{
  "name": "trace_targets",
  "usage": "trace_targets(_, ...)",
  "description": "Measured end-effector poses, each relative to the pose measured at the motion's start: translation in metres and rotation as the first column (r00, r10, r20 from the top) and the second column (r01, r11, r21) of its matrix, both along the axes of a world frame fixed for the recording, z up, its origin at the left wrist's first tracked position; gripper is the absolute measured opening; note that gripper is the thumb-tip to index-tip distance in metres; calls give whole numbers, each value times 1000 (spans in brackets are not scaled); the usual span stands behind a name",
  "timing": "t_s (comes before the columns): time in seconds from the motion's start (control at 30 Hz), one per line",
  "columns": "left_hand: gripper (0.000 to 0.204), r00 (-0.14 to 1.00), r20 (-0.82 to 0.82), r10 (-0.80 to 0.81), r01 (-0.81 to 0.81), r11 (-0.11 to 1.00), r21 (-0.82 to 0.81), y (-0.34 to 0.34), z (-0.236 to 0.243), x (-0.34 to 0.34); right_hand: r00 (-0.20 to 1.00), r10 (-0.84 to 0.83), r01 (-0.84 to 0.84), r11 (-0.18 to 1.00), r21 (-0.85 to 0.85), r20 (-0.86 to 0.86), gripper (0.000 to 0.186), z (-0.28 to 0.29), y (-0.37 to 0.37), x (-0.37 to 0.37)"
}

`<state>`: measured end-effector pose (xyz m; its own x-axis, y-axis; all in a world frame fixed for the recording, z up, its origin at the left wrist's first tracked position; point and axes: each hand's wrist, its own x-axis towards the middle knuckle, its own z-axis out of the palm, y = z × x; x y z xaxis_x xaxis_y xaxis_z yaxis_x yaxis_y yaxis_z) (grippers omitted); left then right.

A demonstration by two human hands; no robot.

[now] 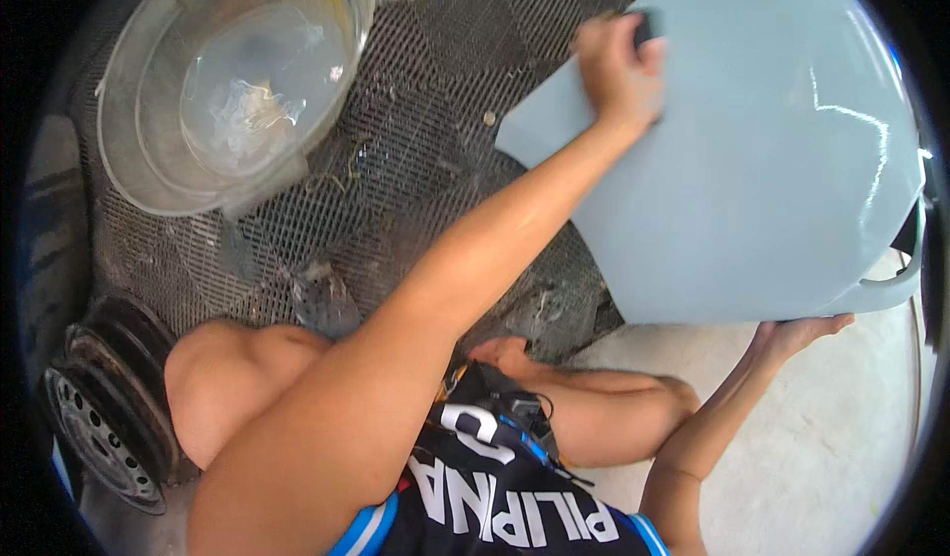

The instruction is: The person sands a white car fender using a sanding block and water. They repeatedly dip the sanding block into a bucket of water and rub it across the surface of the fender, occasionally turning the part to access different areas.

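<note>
A large, smooth, light grey-blue panel (pixel 737 170), curved like a car body part, fills the right side. My left hand (pixel 618 71) reaches across to its upper left part and is closed around a small dark block (pixel 645 28). Motion blurs this hand, and the block's details cannot be made out. At the panel's lower edge my right hand (pixel 804 334) grips from beneath, its fingers along the rim and partly hidden by the panel. Wet-looking glossy streaks of light lie on the panel's right side.
A round tub (pixel 148 175) with cloudy water stands at the upper left. Dark ribbed matting (pixel 435 91) covers the floor there. A black steel wheel (pixel 109 413) sits by my left knee, near a crumpled clear plastic piece (pixel 325 299). Pale floor (pixel 792 437) lies at the lower right.
</note>
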<state>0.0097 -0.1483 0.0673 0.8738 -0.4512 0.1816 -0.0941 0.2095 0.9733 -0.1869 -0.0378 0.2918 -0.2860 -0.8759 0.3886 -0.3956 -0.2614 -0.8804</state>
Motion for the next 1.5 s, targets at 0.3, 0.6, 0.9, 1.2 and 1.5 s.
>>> trace_targets(0.3, 36, 974, -220, -57, 123, 945, 302, 6, -66, 14, 1000, 7, -7, 1000, -12, 11, 91, 0, -2, -3)
trace_targets(0.6, 33, 929, -368, -27, 257, 762, 595, 29, -85, 10, 992, -92, 88, 995, -48, -82, 90, -1, -3, 2)
trace_targets(0.9, 32, 1000, 4, -16, 16, 998, 67, 10, -48, -3, 996, -86, 86, 996, -20, -12, 89, -2, -4, -3)
trace_targets(1.2, 30, 995, -27, -92, 90, 994, -65, 25, -11, -3, 998, -62, 64, 996, 55, -29, 90, -2, 0, 10)
trace_targets(1.5, 35, 982, -173, -68, 85, 992, 89, 29, -37, -16, 996, -75, 76, 997, 12, -44, 90, -4, -1, 12)
